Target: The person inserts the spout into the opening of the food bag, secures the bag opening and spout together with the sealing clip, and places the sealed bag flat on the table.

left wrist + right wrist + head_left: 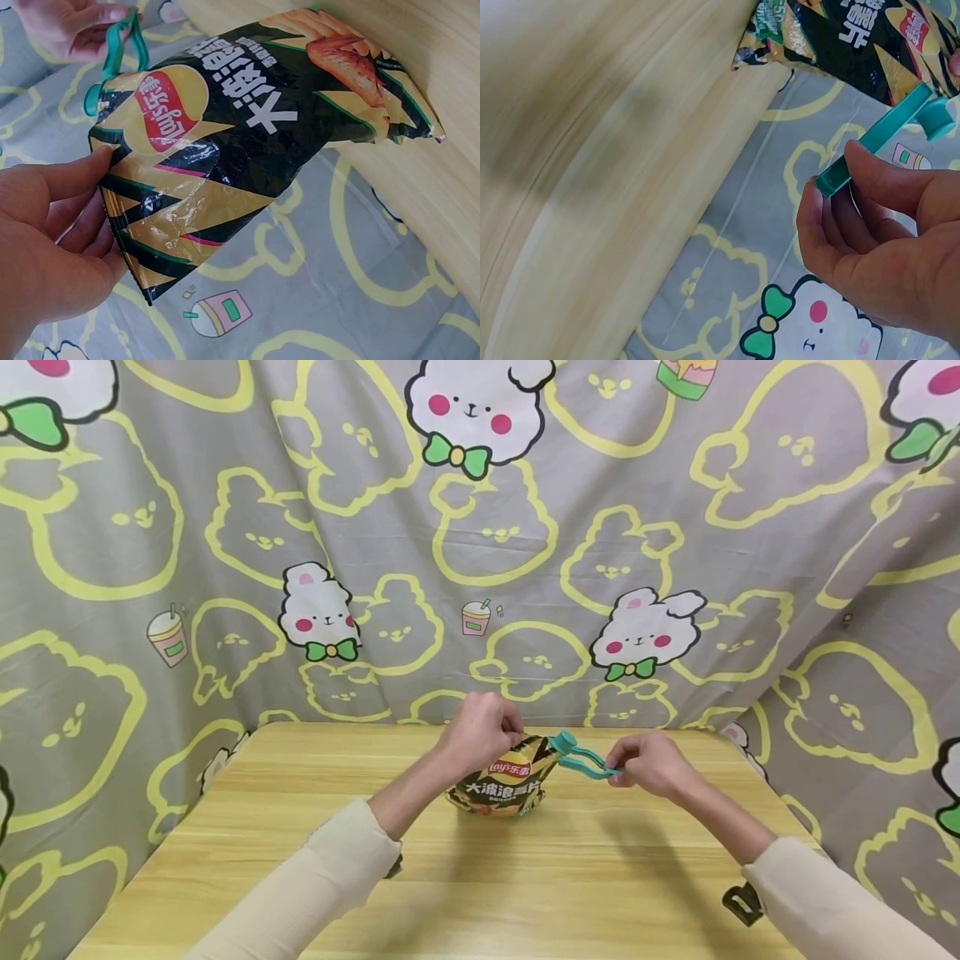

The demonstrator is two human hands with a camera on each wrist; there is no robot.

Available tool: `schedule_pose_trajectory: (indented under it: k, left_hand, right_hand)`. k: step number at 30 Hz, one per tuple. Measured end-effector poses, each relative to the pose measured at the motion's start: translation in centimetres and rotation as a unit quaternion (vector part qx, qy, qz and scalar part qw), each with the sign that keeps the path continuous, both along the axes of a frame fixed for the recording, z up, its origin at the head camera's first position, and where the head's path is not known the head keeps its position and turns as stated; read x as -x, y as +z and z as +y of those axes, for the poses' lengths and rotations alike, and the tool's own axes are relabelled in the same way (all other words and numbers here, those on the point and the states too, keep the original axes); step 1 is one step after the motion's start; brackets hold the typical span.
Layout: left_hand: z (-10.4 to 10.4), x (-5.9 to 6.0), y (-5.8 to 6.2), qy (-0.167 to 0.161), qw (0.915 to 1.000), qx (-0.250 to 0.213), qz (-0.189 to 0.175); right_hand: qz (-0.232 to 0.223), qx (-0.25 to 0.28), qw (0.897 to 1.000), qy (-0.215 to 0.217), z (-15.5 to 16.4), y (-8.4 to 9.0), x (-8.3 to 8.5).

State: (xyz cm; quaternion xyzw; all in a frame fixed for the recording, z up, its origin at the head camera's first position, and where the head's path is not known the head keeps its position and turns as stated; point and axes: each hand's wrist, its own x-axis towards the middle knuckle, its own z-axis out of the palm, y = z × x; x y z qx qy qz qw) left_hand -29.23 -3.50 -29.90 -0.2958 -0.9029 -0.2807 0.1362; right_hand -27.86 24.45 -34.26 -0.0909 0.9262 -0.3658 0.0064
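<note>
A black and gold Lay's chip bag (501, 792) stands on the table, its printed front toward me. My left hand (480, 727) pinches the bag's top edge, thumb in front, as the left wrist view shows on the bag (247, 97). To the right, my right hand (648, 763) holds one end of a teal bag clip (585, 762) between thumb and fingers. The clip's two long arms are parted. Its other end, with a round cap (934, 118), is right at the bag's top right corner.
The light wooden table (360, 893) reaches back to a grey curtain (510, 602) printed with bunnies and yellow outlines, which also hangs on both sides. Dark straps (742, 903) show at the sleeve cuffs.
</note>
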Motion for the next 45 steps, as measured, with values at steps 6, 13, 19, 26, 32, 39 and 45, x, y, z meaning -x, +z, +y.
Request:
schedule_pose_trajectory:
  k: [6, 13, 19, 26, 32, 39, 45]
  left_hand:
    - [0.0, 0.0, 0.0, 0.0, 1.0, 0.003, 0.004]
    - [0.0, 0.0, 0.1, 0.001, 1.0, -0.001, -0.001]
    - [0.0, -0.1, 0.1, 0.003, 1.0, 0.0, 0.001]
    - [0.1, 0.0, 0.0, 0.003, 1.0, 0.001, 0.0]
    - [0.1, 0.0, 0.0, 0.0, 1.0, -0.003, 0.0]
    - [-0.1, -0.1, 0.1, -0.004, 1.0, -0.006, -0.004]
    - [0.0, -0.1, 0.1, -0.001, 1.0, -0.005, -0.007]
  right_hand:
    - [0.004, 0.007, 1.0, 0.003, -0.9, -0.1, 0.0]
    - [0.004, 0.021, 1.0, 0.009, -1.7, -0.2, 0.1]
    - [0.005, 0.041, 0.999, 0.014, -2.5, 0.0, 0.1]
    - [0.023, 0.046, 0.999, 0.018, -3.3, 0.0, 0.2]
    - [0.031, 0.052, 0.998, 0.013, -3.8, 0.2, 0.2]
    - [0.039, 0.059, 0.997, 0.012, -4.4, 0.2, 0.4]
    - [0.034, 0.076, 0.997, 0.003, -4.7, 0.1, 0.3]
